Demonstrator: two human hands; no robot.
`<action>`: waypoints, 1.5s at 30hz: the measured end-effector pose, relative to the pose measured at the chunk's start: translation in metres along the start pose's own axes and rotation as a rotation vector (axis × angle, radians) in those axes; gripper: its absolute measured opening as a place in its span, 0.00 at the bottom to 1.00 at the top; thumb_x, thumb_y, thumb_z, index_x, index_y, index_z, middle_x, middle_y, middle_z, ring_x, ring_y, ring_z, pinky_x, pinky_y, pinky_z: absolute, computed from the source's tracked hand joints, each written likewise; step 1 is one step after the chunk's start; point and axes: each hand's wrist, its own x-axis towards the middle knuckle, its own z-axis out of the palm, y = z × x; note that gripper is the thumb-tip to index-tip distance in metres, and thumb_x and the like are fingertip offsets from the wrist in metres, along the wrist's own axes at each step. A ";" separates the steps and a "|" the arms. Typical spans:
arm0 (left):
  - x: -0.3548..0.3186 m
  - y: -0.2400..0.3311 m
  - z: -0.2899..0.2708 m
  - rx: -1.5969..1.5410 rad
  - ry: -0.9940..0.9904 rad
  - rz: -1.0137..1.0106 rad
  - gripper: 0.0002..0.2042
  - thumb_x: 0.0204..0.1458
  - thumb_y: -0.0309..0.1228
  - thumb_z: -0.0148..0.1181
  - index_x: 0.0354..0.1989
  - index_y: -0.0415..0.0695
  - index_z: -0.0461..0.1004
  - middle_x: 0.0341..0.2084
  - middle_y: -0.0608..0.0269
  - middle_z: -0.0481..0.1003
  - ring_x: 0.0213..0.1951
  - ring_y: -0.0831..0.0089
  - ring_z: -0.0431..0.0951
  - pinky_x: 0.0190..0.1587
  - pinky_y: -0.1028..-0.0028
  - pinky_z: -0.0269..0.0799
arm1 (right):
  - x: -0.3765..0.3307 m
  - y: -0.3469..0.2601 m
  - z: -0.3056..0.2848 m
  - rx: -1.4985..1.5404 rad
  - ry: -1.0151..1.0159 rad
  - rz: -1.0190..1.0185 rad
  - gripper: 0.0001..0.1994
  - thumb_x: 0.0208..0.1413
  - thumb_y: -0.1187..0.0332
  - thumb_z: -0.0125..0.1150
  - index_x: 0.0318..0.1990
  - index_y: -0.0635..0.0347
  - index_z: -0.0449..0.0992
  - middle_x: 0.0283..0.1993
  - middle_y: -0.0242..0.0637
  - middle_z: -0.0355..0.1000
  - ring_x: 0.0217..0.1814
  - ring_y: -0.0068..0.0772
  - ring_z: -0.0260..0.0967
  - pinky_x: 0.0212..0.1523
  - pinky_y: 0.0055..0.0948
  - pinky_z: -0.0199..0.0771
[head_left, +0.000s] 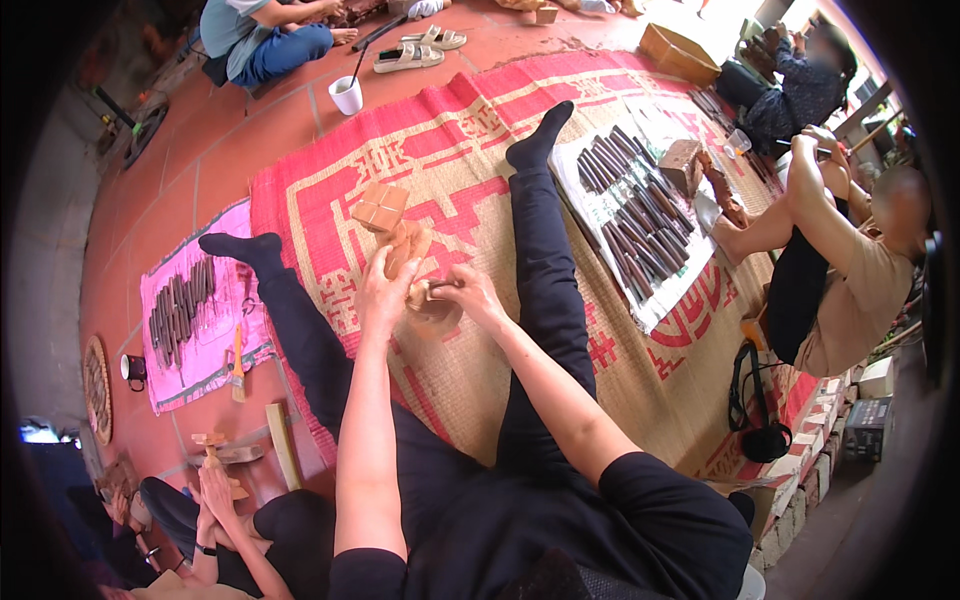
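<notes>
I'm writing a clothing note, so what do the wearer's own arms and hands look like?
Both the left hand and right hand are ungloved. The forearms are bare, with no watch or bracelet visible. The short sleeves look plain and black or very dark.

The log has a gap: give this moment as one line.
left hand: gripping wooden carving | right hand: holding dark tool at carving's near end | beneath: red-and-tan woven mat
</notes>
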 end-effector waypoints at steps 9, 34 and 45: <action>0.001 -0.006 -0.001 -0.030 0.004 -0.004 0.37 0.50 0.60 0.58 0.62 0.47 0.67 0.58 0.51 0.71 0.59 0.55 0.72 0.58 0.60 0.66 | 0.005 0.040 -0.006 0.017 -0.091 0.189 0.17 0.43 0.58 0.74 0.29 0.60 0.74 0.27 0.37 0.72 0.32 0.35 0.71 0.34 0.37 0.67; -0.002 -0.005 -0.001 -0.014 0.021 0.011 0.38 0.49 0.62 0.57 0.62 0.48 0.67 0.56 0.47 0.73 0.59 0.53 0.72 0.58 0.61 0.67 | 0.007 0.046 -0.003 0.091 -0.048 0.135 0.15 0.47 0.61 0.72 0.28 0.62 0.73 0.23 0.36 0.69 0.28 0.26 0.67 0.31 0.31 0.66; -0.006 0.005 -0.002 -0.007 0.006 0.040 0.37 0.50 0.59 0.58 0.63 0.44 0.66 0.59 0.46 0.69 0.59 0.51 0.71 0.59 0.59 0.66 | 0.004 0.038 -0.003 0.089 -0.071 0.125 0.15 0.47 0.64 0.73 0.25 0.62 0.72 0.24 0.29 0.68 0.27 0.19 0.63 0.29 0.25 0.64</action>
